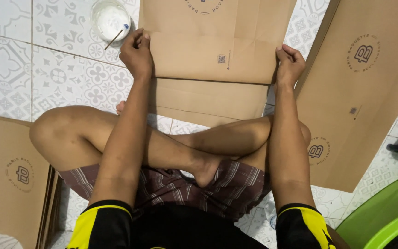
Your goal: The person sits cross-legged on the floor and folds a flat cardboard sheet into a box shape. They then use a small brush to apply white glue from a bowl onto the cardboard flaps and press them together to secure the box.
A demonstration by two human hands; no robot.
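A flat brown paper bag [208, 55] lies on the patterned tile floor in front of my crossed legs, with its lower part folded over. My left hand [137, 53] presses down on the bag's left edge at the fold, fingers curled. On the right edge of the same fold, my right hand [290, 62] pinches the paper with bent fingers. Both forearms reach out over my knees.
A white bowl of paste [110, 18] with a thin stick in it stands on the floor just left of my left hand. Brown paper sheets lie at the right [360, 92], and a stack sits at the left [10, 180]. A green plastic tub [383, 216] is at the bottom right.
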